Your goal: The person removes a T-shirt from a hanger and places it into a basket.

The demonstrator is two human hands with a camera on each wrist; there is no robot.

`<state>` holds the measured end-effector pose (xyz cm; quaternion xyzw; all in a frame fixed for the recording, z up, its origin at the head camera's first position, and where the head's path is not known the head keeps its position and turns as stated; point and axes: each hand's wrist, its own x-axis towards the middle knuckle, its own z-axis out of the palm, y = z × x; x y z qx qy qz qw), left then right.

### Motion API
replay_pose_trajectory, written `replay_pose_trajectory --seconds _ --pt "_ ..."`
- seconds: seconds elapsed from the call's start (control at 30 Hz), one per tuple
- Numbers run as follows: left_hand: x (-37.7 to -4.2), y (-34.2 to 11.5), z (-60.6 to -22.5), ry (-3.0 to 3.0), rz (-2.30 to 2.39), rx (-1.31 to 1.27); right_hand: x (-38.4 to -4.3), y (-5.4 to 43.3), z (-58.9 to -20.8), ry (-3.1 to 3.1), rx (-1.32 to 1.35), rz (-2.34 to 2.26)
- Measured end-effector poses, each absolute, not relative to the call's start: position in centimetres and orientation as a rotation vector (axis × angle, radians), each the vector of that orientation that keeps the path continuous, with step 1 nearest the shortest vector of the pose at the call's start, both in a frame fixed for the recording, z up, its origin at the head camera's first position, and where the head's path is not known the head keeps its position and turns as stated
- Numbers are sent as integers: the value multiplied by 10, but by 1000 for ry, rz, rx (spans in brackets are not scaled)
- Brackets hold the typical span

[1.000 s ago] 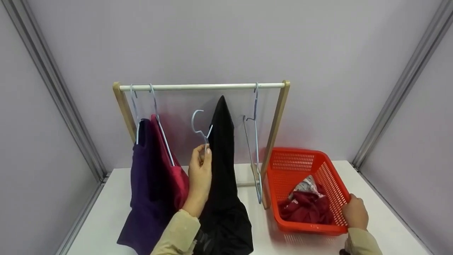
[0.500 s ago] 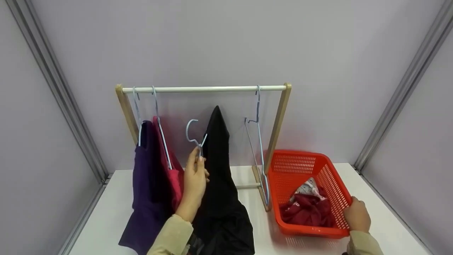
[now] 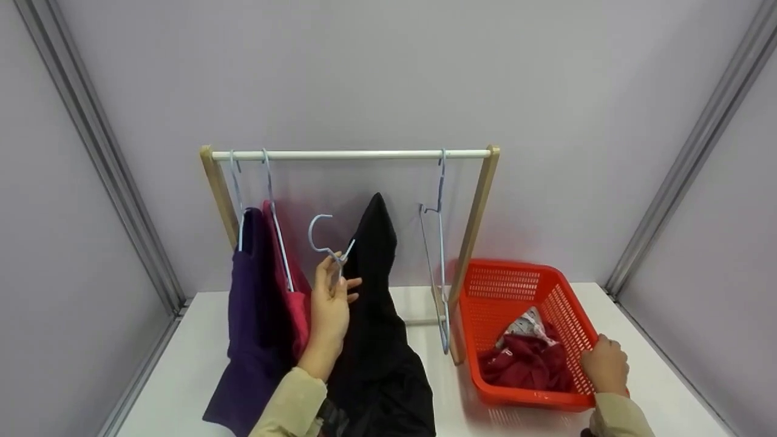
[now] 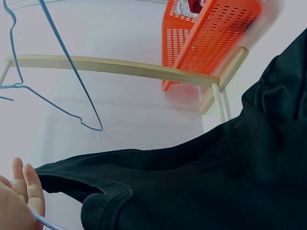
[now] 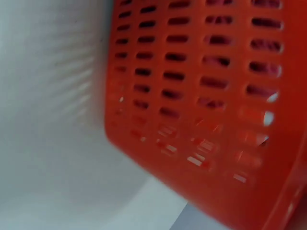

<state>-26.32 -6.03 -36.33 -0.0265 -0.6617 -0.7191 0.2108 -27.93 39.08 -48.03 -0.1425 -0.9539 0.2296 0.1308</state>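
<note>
My left hand [image 3: 331, 309] pinches a light-blue wire hanger [image 3: 313, 233] just under its hook, in front of the rack and below the rail. A black garment [image 3: 382, 340] drapes from that hanger; its upper end rises to a point beside the hand. In the left wrist view the black cloth [image 4: 192, 182] stretches away from the fingers [image 4: 33, 189]. My right hand [image 3: 606, 364] grips the right rim of a red plastic basket [image 3: 516, 397]. Dark red cloth [image 3: 528, 364] and a grey printed cloth [image 3: 525, 325] lie inside the basket.
A wooden rack with a white rail [image 3: 358, 155] stands against the back wall. Purple trousers [image 3: 246, 340] and a pink garment [image 3: 300, 309] hang at its left. A bare wire hanger [image 3: 442, 267] hangs at the right, close to the basket.
My left hand has come down and slightly left with the hanger and black garment, so the hook sits lower below the rail. My right hand stays at the basket rim.
</note>
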Motion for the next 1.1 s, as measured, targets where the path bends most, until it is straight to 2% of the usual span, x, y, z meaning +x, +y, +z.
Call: replay_pose_trajectory --seconds 0.2,0.53,0.67,0.83,0.93,1.1 --pt "-264 -63 -365 -1737 -2024 -15 -290 348 -465 -2533 -209 747" --pt "-262 -64 -369 -1690 -2044 51 -298 245 -441 -2442 379 866" --pt "-262 -60 -372 -1709 -2022 70 -298 201 -432 -2462 629 824" --pt "-262 -56 -377 -1777 -1963 102 -300 156 -426 -2332 955 563" --pt "-260 -53 -379 -1818 -1945 109 -303 136 -424 -2197 1016 484" --pt "-256 -49 -380 -1859 -1948 105 -314 115 -419 -2032 908 508"
